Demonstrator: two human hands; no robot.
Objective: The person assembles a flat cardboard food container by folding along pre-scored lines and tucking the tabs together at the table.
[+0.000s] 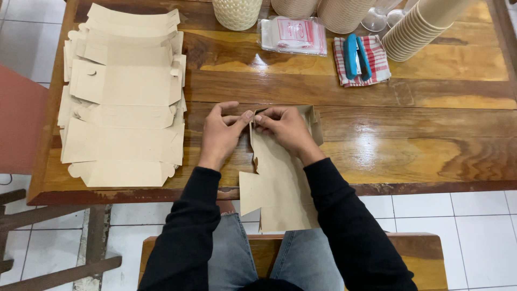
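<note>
At centre frame, one corner of a flat cardboard box blank (280,183) is pinched by the left hand (221,134) and right hand (285,129) (far wall partly raised); a stack of unfolded blanks (124,97) remains at upper left.

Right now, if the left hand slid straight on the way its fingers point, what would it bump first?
The left hand points rightward, thumb and fingertips pinching the cardboard box blank. Going straight on, it would probably meet the right hand first, since their fingertips nearly touch.
</note>
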